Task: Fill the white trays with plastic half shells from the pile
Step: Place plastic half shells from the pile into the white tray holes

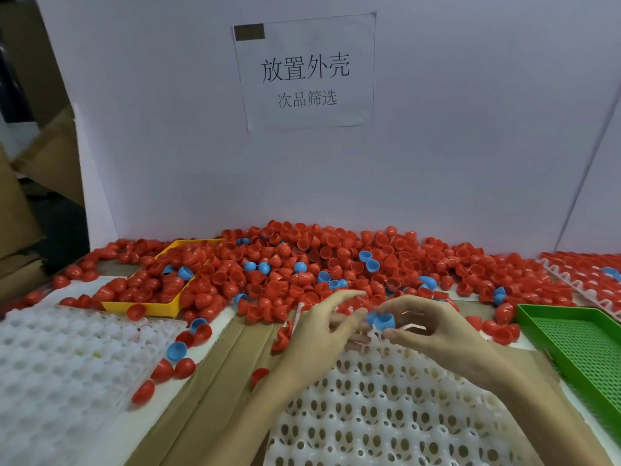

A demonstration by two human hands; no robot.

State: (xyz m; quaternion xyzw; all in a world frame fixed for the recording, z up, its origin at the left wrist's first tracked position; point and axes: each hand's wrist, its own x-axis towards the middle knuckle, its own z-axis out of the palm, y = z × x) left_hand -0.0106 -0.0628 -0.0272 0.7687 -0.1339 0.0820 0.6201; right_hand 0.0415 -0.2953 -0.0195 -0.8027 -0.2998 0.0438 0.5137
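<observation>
Between both hands, at the far edge of the white perforated plastic tray [386,408], sits a blue plastic half shell [383,320], open side roughly up. Right hand [433,331]: fingers curled, thumb and fingertips pinching the blue shell from its right side. Left hand [322,326]: fingers extended toward the same shell, tips at or against its left side; motion blur, so whether it grips the shell or something else cannot be told. Both forearms lie over the tray, whose visible cups show no shells.

Beyond the fingertips: large pile of red plastic half shells [336,260] with scattered blue ones mixed in, spread across the table up to the white backboard [470,129]. Paper sign with printed characters [305,72] taped on that board above the hands.

Left of the left hand: stack of white moulded trays [67,364], several loose red and blue shells beside it on brown cardboard [215,381]. Beyond that, yellow plastic bin [161,307], partly buried in red shells.

Right of the right hand: green perforated plastic basket [578,344]. Behind it, another white tray [584,287] loaded with red shells.
</observation>
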